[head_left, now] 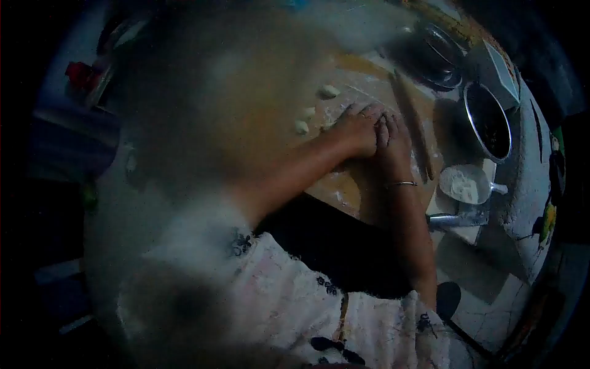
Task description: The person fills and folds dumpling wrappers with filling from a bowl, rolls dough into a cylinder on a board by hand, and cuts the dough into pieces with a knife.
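My left hand (361,131) and my right hand (393,136) meet over a floured wooden board (344,192). Their fingers are bent and pressed together, and whatever lies in or under them is hidden. A bracelet circles my right wrist. Small pale dough pieces (329,91) lie on the board beyond my left hand, with others (301,127) to its left. Just right of my right hand rests a long wooden rolling pin (410,123), apart from the fingers.
To the right are a clear scoop (465,186) holding white flour, a broad-bladed knife (455,219) and a metal bowl (488,123) with dark contents. Another metal bowl (439,61) stands farther back. A dark blur covers much of the left side.
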Tool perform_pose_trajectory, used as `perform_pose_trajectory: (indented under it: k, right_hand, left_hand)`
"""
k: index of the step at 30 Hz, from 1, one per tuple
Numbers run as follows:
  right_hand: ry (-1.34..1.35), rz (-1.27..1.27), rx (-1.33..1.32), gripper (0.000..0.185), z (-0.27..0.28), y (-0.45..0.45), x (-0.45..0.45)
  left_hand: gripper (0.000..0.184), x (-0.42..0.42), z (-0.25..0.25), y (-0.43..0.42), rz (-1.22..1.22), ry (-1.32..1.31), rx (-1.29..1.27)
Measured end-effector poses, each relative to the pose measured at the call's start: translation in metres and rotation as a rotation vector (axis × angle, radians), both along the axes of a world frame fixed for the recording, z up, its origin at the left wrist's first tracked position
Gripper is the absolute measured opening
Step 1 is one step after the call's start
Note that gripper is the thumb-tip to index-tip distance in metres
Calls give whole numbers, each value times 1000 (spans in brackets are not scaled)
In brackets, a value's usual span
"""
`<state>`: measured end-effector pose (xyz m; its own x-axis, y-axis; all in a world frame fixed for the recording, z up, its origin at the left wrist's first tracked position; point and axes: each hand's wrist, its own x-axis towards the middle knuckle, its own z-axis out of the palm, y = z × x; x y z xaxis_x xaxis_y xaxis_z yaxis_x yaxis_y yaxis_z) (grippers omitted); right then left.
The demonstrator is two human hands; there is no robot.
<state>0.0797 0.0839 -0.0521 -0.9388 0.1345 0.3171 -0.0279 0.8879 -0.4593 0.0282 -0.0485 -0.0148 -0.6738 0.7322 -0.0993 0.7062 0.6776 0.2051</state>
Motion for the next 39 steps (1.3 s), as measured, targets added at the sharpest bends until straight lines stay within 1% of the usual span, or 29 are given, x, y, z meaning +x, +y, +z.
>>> perform_pose_trajectory:
  k: [2,4,8,10,11,13,14,16,19,20,21,23,25,27,28,30,32,34,36,37,38,39]
  right_hand:
    - [30,12,-19,44,10,-4,-6]
    - [48,-27,-102,41,17,-11,-4]
    - [110,-46,-105,37,17,-15,-6]
    - [39,-33,5,36,7,-8,-9]
    - [39,-34,13,36,8,-8,-9]
    - [90,-49,-16,35,9,-10,-9]
    - [91,-51,-12,35,6,-8,-12]
    - [143,-65,-44,35,-5,-1,-13]
    - [167,-28,56,36,-18,10,-9]
    - [157,9,48,37,-23,17,-8]
    - [150,1,58,37,-28,22,-8]
    - [116,65,155,34,-34,30,-9]
    - [171,72,146,33,-42,34,-3]
    - [147,110,121,32,-48,37,3]
    - [144,109,125,32,-51,38,6]
    - [171,170,255,32,-58,42,9]
    - [146,153,235,31,-65,45,20]
    - [150,138,206,31,-60,40,29]
    - [43,136,188,32,-54,38,36]
    - [50,140,189,32,-52,38,39]
    - [-12,158,193,36,-52,40,41]
    - [-75,176,198,39,-49,38,44]
  left_hand:
    - [58,-6,4,-2,57,11,16]
    - [58,-4,12,-6,104,-3,175]
    - [59,-21,4,-5,186,90,193]
    - [60,-22,6,-4,261,120,150]
    - [60,-21,5,-4,261,119,158]
    - [61,-20,1,-3,247,125,48]
    - [61,-17,3,-4,244,126,52]
    - [55,-5,1,-6,224,154,166]
    - [58,3,-9,1,230,104,112]
    - [60,8,-21,3,252,94,161]
    - [60,11,-32,6,244,86,170]
    - [58,12,-46,8,225,138,217]
    - [57,14,-59,6,220,157,237]
    - [45,23,-53,2,98,264,77]
    - [45,28,-56,0,97,260,81]
    - [45,34,-59,-2,50,307,127]
    - [48,39,-74,-1,31,301,156]
    - [51,40,-78,-4,16,321,173]
    - [57,49,-62,-12,14,154,204]
    - [57,51,-70,-15,17,161,203]
    - [58,52,-88,-18,-41,291,253]
    - [58,56,-90,-21,-101,421,302]
